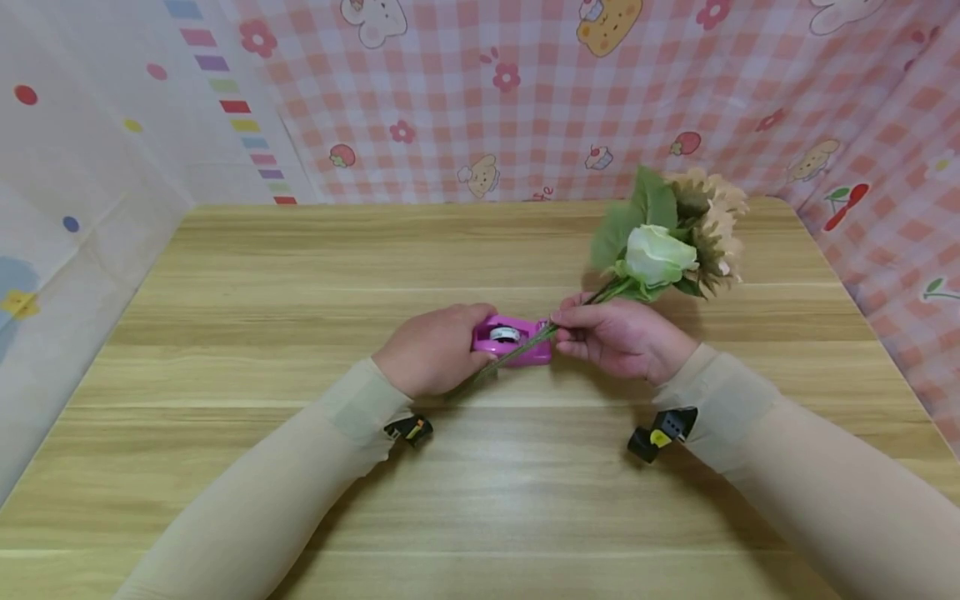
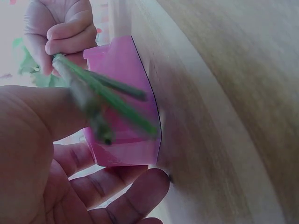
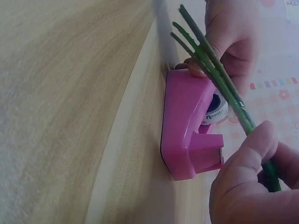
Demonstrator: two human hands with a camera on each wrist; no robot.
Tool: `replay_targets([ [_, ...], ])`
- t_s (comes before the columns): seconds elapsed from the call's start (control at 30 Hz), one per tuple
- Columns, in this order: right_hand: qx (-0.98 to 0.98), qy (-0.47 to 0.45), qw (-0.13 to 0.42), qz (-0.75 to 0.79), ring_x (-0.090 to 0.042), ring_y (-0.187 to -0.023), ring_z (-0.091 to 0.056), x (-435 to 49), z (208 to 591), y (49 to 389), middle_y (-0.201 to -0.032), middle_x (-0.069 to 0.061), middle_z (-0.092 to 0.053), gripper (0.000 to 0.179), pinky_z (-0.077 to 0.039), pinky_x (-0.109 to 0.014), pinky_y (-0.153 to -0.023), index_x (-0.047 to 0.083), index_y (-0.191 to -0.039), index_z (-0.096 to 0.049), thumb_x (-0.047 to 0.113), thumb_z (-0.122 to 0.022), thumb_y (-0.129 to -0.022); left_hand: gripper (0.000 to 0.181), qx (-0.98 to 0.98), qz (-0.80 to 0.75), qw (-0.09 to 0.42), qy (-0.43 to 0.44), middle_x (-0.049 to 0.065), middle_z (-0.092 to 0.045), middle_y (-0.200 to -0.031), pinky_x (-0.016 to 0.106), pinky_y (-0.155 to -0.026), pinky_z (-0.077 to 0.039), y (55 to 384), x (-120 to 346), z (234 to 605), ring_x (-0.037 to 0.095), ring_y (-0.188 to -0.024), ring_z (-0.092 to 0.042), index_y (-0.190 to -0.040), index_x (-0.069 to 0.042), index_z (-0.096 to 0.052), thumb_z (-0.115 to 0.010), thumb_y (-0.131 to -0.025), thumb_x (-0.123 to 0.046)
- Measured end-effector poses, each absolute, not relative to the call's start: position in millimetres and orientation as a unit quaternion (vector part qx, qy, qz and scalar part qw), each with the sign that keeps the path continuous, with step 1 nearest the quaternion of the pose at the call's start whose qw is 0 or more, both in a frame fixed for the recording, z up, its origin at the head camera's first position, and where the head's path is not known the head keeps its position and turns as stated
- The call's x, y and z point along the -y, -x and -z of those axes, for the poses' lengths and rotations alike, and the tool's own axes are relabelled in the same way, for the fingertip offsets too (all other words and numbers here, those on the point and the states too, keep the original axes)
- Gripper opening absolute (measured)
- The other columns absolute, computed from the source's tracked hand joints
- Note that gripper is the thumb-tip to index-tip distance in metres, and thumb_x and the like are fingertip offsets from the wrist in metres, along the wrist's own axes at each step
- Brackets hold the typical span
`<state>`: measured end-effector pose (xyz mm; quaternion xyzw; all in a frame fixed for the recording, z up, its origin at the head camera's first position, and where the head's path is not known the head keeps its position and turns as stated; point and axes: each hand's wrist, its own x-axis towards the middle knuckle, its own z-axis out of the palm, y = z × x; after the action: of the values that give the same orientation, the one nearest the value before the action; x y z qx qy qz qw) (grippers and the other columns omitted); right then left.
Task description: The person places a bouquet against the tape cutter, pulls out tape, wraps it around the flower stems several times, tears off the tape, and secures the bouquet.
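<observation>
A pink tape dispenser (image 1: 538, 357) with a white tape roll (image 1: 505, 335) stands on the table. My left hand (image 1: 435, 348) grips its left end, thumb on the near side and fingers round the far side. In my right hand (image 1: 626, 333) the stems (image 3: 219, 74) of a small bunch of artificial-looking flowers are pinched between thumb and fingers. A pale green-white rose (image 1: 660, 256), a beige flower (image 1: 722, 221) and green leaves (image 1: 651, 200) spread out beyond that hand. The lower stems cross over the dispenser toward my left hand; several cut ends show in the right wrist view.
The wooden table (image 1: 300, 258) spreads under both hands. Behind it hangs a pink checked cloth (image 1: 442, 92), and a white dotted cloth (image 1: 90, 167) hangs at the left. A black wrist camera (image 1: 411, 429) sits on the left sleeve, another camera (image 1: 660, 435) on the right.
</observation>
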<state>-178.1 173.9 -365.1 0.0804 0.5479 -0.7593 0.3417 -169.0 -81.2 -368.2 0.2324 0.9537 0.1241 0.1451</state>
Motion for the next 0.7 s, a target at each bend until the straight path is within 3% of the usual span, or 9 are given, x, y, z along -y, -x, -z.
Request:
replay_targets([
  [0.17,-0.54,-0.084,0.337,0.767,-0.012,-0.071,-0.07,-173.0,367.2,178.9,-0.081,-0.004,-0.071,0.03,-0.061,-0.021,-0.073,0.009,-0.083,-0.069,0.008,-0.055,-0.109,0.054,-0.954,-0.123,0.14,-0.235,0.002,-0.069,-0.128,0.046,-0.099,-0.058,168.8,81.2,368.7,0.022,-0.113,-0.069,-0.153,-0.02,-0.052,-0.062,-0.105,-0.042],
  [0.43,-0.536,-0.11,0.324,0.772,-0.013,-0.071,-0.071,-173.6,367.7,177.4,-0.082,-0.005,-0.073,0.026,-0.062,-0.022,-0.073,0.01,-0.083,-0.063,0.003,-0.056,-0.107,0.05,-0.953,-0.121,0.137,-0.24,0.001,-0.069,-0.12,0.045,-0.095,-0.058,167.6,81.4,366.9,0.02,-0.104,-0.067,-0.15,-0.02,-0.054,-0.06,-0.106,-0.044],
  [0.7,-0.535,-0.126,0.294,0.782,-0.013,-0.073,-0.071,-171.4,368.9,175.5,-0.083,-0.005,-0.075,0.021,-0.062,-0.021,-0.075,0.007,-0.086,-0.067,-0.001,-0.06,-0.104,0.056,-0.954,-0.119,0.14,-0.237,0.005,-0.068,-0.133,0.047,-0.102,-0.056,167.4,81.6,366.4,0.025,-0.118,-0.068,-0.155,-0.019,-0.05,-0.059,-0.106,-0.045],
])
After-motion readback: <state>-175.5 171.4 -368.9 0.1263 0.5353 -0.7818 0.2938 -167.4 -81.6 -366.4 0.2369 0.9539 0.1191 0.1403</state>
